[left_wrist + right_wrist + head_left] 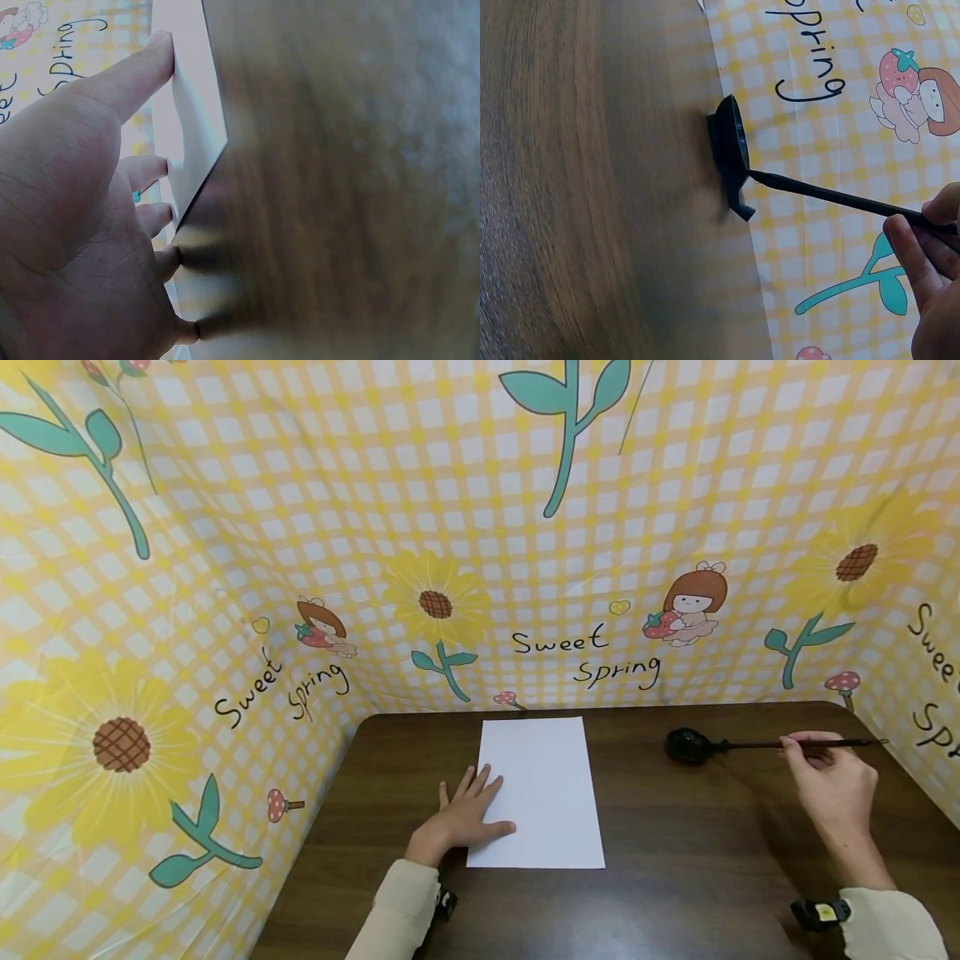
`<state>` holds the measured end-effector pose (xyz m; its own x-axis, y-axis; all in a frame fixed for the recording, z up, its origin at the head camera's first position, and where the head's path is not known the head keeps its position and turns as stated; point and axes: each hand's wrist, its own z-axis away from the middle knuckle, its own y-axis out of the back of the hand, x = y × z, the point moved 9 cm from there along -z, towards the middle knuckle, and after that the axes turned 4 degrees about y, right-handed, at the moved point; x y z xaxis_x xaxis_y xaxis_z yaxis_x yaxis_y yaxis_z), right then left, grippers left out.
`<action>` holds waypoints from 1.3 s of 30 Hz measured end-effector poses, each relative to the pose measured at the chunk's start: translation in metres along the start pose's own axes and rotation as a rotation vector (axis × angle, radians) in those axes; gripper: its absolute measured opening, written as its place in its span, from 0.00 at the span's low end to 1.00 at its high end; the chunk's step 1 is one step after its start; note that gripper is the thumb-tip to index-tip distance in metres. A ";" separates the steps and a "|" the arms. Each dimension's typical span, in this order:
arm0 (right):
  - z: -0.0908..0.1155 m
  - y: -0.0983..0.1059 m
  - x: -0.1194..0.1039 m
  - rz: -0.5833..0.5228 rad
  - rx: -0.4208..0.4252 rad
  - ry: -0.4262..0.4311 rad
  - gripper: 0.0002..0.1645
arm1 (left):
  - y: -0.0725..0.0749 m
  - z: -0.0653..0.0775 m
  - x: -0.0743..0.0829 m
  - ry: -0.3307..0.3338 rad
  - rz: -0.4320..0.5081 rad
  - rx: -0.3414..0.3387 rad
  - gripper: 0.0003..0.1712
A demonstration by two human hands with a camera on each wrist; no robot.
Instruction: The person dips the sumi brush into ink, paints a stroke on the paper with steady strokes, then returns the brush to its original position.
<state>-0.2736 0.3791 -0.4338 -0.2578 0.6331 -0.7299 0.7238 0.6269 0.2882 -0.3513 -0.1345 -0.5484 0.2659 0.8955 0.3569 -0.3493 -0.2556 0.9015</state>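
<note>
My left hand is on the white sheet, at its near-left side, fingers spread and extended. Thumb and index lie over the paper, middle finger about at its left edge; ring and little fingers reach past that edge onto the brown surface. Sheet sits mid-surface, long side running near to far, far edge close to the patterned cloth.

My right hand is off to the right, well apart from the sheet, pinching a dark brush between thumb and fingers partway along the handle. Brush runs roughly level, bristle end pointing left, back end sticking out right past the hand.

Container: one small black dish, far right part of the surface, between sheet and right hand. It has a short stub on its right side. Bristle end is at the dish rim by that stub; I can't tell whether it touches. Inside of the dish reads dark and glossy from the head view; can't make out what's in it. Dish stands on the surface, near the cloth.
</note>
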 end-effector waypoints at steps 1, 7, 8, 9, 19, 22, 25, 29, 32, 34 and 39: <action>0.000 0.000 0.000 -0.001 0.002 0.003 0.09 | 0.000 0.000 0.000 0.000 -0.001 0.001 0.54; 0.000 0.002 -0.002 0.005 0.001 0.018 0.09 | 0.000 0.000 -0.001 -0.001 -0.003 0.009 0.55; 0.000 0.002 -0.002 0.009 0.001 0.021 0.09 | 0.000 0.000 0.000 -0.002 -0.003 0.009 0.55; 0.000 0.003 -0.003 0.010 0.001 0.022 0.09 | 0.000 0.000 0.000 -0.003 -0.003 0.010 0.55; 0.000 0.004 -0.004 0.013 0.005 0.041 0.08 | 0.001 0.002 0.000 -0.004 0.008 0.001 0.54; 0.000 0.005 -0.004 0.013 0.003 0.041 0.08 | 0.001 0.002 0.000 -0.006 0.007 0.001 0.54; 0.000 0.005 -0.005 0.009 0.003 0.047 0.08 | 0.001 0.002 0.000 -0.006 0.011 0.000 0.54; -0.001 0.006 -0.006 0.015 0.003 0.049 0.08 | 0.001 0.002 0.001 -0.004 0.013 0.000 0.54; -0.001 0.007 -0.007 0.029 0.000 0.042 0.08 | 0.001 0.002 0.001 -0.002 0.013 0.002 0.54; -0.001 0.008 -0.007 0.038 -0.002 0.041 0.09 | 0.001 0.002 0.001 -0.002 0.014 0.004 0.54; -0.002 0.011 -0.009 0.058 -0.004 0.048 0.09 | 0.001 0.002 0.001 -0.005 0.017 0.006 0.54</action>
<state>-0.2646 0.3809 -0.4233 -0.2462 0.6892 -0.6814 0.7358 0.5906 0.3315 -0.3495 -0.1346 -0.5465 0.2643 0.8894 0.3729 -0.3480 -0.2726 0.8970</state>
